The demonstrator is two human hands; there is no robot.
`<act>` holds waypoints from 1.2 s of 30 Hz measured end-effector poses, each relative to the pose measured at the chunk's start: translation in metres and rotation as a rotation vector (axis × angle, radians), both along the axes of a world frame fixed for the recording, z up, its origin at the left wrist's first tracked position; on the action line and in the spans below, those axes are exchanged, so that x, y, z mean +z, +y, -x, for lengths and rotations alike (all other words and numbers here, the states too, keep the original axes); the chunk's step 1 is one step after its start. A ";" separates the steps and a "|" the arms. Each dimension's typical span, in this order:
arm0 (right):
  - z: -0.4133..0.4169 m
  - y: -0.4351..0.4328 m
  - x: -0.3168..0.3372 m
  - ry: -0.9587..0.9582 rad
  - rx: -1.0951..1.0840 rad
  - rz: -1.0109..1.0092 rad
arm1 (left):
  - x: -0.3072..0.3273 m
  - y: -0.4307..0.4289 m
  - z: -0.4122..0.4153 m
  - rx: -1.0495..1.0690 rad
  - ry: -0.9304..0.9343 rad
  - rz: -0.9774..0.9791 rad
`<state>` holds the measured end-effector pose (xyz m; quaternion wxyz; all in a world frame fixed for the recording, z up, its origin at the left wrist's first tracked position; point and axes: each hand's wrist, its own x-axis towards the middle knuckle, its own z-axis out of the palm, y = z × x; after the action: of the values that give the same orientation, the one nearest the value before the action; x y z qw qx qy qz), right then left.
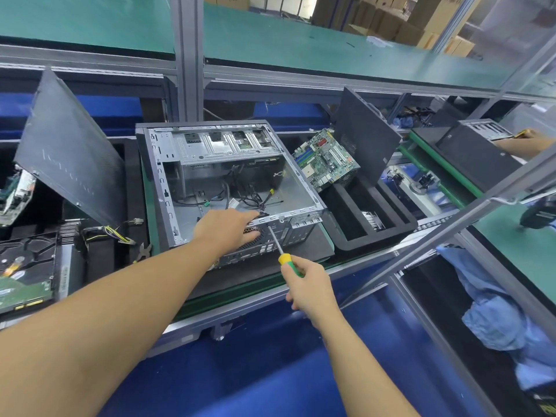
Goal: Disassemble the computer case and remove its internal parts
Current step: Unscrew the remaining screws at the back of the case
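Your left hand (224,227) is gripping the computer case (210,147) by its rear edge; your right hand (308,285) is clutching the screwdriver (279,248), tip touching just beside your left.

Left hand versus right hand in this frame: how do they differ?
The left hand holds the computer case directly, fingers over its rear wall, thumb on the grille outside; the right hand grips a screwdriver by its yellow-green handle. The left hand touches the case; the right hand is clear of it, only the tool's tip reaching the wall. Both are bare and work at that rear wall.
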<state>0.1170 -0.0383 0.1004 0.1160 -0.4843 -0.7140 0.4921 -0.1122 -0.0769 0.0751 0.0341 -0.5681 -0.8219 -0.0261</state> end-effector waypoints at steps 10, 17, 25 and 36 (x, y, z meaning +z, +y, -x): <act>0.005 0.008 0.004 -0.002 -0.110 0.208 | 0.000 0.001 0.000 -0.001 0.006 0.003; 0.003 0.012 0.010 0.025 -0.014 0.406 | 0.000 0.000 0.000 -0.004 0.009 0.001; -0.005 -0.003 0.001 -0.248 0.137 -0.442 | 0.000 0.000 -0.001 0.004 0.007 -0.004; 0.003 0.015 0.006 0.057 -0.093 0.581 | 0.001 -0.001 -0.001 0.009 -0.015 -0.001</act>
<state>0.1137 -0.0235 0.1061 0.0149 -0.5156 -0.5167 0.6834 -0.1116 -0.0774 0.0761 0.0283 -0.5642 -0.8246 -0.0309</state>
